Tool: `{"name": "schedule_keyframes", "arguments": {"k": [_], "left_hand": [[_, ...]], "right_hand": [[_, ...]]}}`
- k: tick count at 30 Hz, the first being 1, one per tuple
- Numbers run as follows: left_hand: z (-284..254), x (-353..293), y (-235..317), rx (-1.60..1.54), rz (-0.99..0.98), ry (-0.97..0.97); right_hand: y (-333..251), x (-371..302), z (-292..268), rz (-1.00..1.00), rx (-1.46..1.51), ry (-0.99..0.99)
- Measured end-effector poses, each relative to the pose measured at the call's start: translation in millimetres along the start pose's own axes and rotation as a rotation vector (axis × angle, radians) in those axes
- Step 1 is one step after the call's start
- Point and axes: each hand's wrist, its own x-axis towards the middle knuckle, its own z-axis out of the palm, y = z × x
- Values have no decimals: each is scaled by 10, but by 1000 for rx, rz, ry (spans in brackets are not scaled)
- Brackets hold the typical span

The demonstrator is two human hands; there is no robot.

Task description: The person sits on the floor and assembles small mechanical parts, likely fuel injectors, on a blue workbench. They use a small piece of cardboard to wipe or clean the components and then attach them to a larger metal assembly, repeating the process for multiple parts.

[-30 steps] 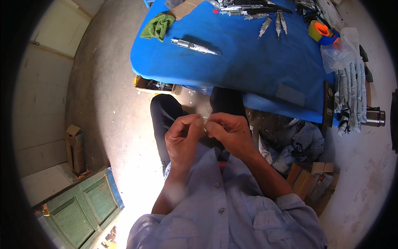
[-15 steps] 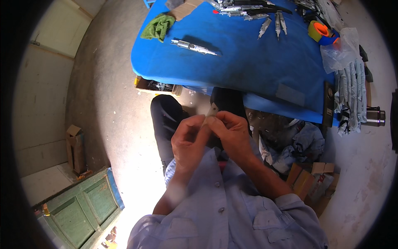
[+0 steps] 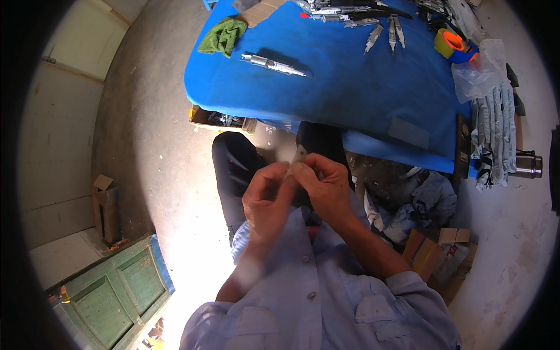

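Together, both hands (image 3: 265, 195) pinch a small pale piece (image 3: 300, 156) bearing a dark spot.

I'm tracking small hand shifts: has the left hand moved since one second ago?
Yes: the left hand has moved slightly to the right, judged against the blue-covered table.

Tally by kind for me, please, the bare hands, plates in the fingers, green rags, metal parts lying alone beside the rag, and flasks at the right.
Left hand and right hand: 2
Small plate: 1
Green rag: 1
Lone metal part: 1
Flask: 1
Total: 6
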Motion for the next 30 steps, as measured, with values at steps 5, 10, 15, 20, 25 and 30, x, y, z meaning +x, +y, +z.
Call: {"name": "schedule_keyframes", "arguments": {"k": [5, 10, 15, 20, 25, 30], "left_hand": [[-10, 6, 16, 59, -51, 9], [-38, 82, 167, 104, -152, -33], [-39, 81, 212, 77, -182, -52], [-106, 111, 120, -54, -153, 9], [-128, 130, 189, -128, -190, -38], [-125, 71, 160, -74, -184, -78]], "right_hand": [[116, -11, -37, -13, -2, 17], [142, -27, -73, -53, -3, -26], [172, -28, -129, -42, 8, -77], [83, -51, -102, 50, 115, -12], [14, 27, -193, 124, 104, 4], [-41, 80, -148, 69, 148, -1]]}}
